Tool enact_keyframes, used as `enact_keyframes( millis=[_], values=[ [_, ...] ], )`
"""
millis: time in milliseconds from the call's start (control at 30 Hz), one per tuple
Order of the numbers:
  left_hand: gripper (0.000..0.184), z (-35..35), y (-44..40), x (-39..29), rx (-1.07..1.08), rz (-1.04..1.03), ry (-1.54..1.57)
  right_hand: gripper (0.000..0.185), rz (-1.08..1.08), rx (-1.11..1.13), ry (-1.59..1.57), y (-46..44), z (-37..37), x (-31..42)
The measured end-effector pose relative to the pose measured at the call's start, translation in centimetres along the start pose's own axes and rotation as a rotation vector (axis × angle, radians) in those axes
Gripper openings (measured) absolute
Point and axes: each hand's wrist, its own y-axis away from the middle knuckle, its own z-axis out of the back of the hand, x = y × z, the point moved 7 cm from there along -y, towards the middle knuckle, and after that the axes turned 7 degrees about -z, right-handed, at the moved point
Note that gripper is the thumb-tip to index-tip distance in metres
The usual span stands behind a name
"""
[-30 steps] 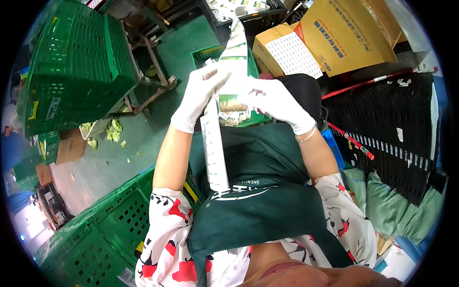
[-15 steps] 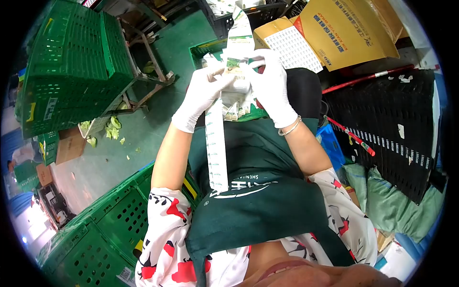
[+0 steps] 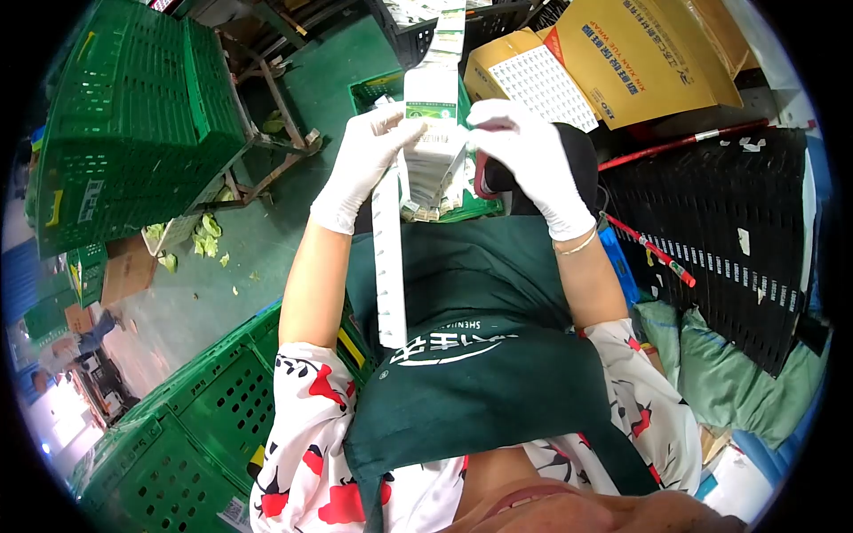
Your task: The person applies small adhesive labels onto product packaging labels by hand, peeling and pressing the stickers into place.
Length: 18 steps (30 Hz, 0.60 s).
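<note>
A long strip of printed labels, white with green bands, runs from the top of the view down between my hands. My left hand, in a white glove, is closed on its left edge with the thumb on the front. My right hand, gloved too, is beside the strip's right edge with its fingers loosely apart. Whether its fingertips touch the edge is hard to tell. A narrow white strip hangs below my left hand over the dark green apron. Behind my hands, a green crate holds more folded printed strips.
Stacked green crates stand at the left, with leaf scraps on the floor. More green crates are at lower left. An open cardboard box is at upper right, near a black slatted panel and a red pole.
My right hand has moved right, off the strip's face to its edge. The strip now faces me more squarely, and the hanging white piece has shifted slightly left.
</note>
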Motion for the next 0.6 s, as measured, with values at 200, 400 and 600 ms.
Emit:
enact_keyframes(
  millis=[200, 400, 600],
  values=[
    [0.024, -1.3, 0.1, 0.0, 0.026, -0.071, -0.083, 0.023, 0.176, -0.147, 0.011, -0.2, -1.4, 1.2],
    [0.023, -0.8, 0.0, 0.3, 0.027, -0.066, -0.163, 0.026, 0.318, -0.409, 0.397, -0.6, -2.2, 1.4],
    [0.025, 0.8, -0.3, -0.4, -0.197, -0.126, -0.309, 0.035, -0.029, -0.155, 0.008, 0.3, -1.3, -0.2]
  ],
)
